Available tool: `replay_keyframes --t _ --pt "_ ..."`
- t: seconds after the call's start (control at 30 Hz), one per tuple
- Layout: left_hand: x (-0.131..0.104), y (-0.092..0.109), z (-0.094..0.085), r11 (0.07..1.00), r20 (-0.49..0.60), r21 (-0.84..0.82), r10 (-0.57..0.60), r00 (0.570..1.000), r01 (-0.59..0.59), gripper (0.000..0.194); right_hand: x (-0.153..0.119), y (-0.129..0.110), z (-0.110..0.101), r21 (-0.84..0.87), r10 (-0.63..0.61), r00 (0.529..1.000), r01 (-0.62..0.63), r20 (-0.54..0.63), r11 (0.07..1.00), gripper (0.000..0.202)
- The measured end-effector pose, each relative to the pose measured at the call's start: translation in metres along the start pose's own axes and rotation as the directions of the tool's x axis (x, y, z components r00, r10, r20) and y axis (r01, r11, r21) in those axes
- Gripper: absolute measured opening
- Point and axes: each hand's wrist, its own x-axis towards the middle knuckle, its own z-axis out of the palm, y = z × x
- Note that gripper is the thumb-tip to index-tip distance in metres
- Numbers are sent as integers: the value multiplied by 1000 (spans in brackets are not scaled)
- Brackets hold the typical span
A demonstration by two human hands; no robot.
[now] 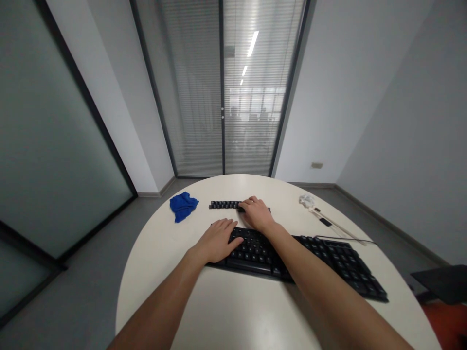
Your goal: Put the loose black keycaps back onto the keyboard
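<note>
A black keyboard [251, 248] lies across the table in front of me, partly covered by my right forearm. My left hand [218, 239] rests over its left end, fingers stretched out and thumb on the keys. Beyond the keyboard runs a row of small black keycaps [223, 204], standing loose on the tabletop. My right hand [256, 214] reaches over the keyboard to this row, its fingertips closed on a black keycap [241, 209] there. That hand hides part of the row; the right end of the row shows just past it.
A crumpled blue cloth [183, 205] lies at the left of the round white table [233, 311]. On the right are a crumpled white item [307, 200], thin sticks [339, 227] and a small black piece [325, 222]. The keyboard cable [350, 238] trails rightward. A chair [443, 287] stands at the right edge.
</note>
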Motion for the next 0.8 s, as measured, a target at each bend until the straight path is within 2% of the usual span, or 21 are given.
replay_keyframes --t 0.23,0.4,0.5,0.6,0.73,0.8 --pt "0 2 -4 1000 -8 5 10 1000 -10 62 9 -8 3 10 -85 996 84 36 996 20" --pt "1 1 -3 1000 -22 -15 24 999 -24 60 -1 -10 -9 58 -99 994 97 36 994 13" --pt "0 1 -3 1000 -16 -16 17 1000 -18 61 -20 -5 -21 108 -47 999 47 -2 993 15" --pt "-1 3 -5 1000 -16 -17 11 1000 -11 60 -46 2 -29 287 59 997 -42 -49 957 13" --pt "-2 6 -6 1000 -22 -27 17 1000 -17 58 -82 8 -30 538 148 988 -105 -36 837 15" --pt "-2 6 -7 999 -28 -24 27 999 -27 56 -96 9 -28 623 145 989 -98 -24 776 11"
